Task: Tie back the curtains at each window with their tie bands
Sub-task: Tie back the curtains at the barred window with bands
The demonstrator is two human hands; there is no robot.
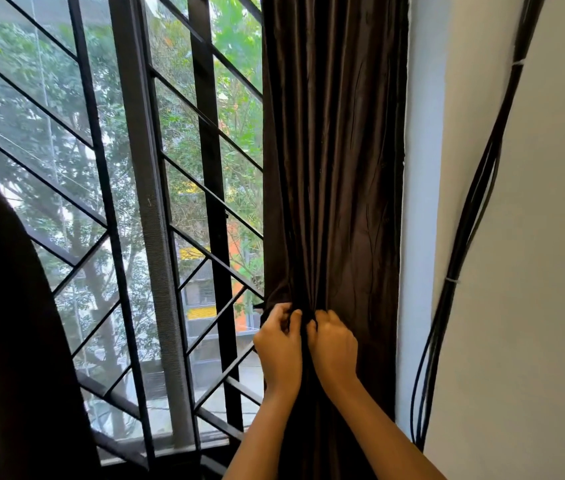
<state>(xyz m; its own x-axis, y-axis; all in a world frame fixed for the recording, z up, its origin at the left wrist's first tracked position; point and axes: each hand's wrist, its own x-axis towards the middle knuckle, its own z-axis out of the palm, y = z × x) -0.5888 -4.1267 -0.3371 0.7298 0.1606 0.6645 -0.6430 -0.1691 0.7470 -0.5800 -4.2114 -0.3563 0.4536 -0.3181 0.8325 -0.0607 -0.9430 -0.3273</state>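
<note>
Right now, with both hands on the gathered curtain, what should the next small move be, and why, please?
Probably draw the hands apart to snug the tie: left hand and right hand pinch dark fabric side by side where the curtain is bunched. The band is too dark to distinguish.

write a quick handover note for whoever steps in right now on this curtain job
Left hand: fingers curled, gripping the gathered right curtain on its window side.
Right hand: close beside it, gripping the same bunch.
The right curtain hangs bunched by the wall, next to the window grille. The tie band cannot be told apart from the dark fabric between the hands.
Done: right curtain gathered.
To do: no finished knot shows, so tie it. The left curtain is at the picture's edge and its state is unclear, so check it.
</note>
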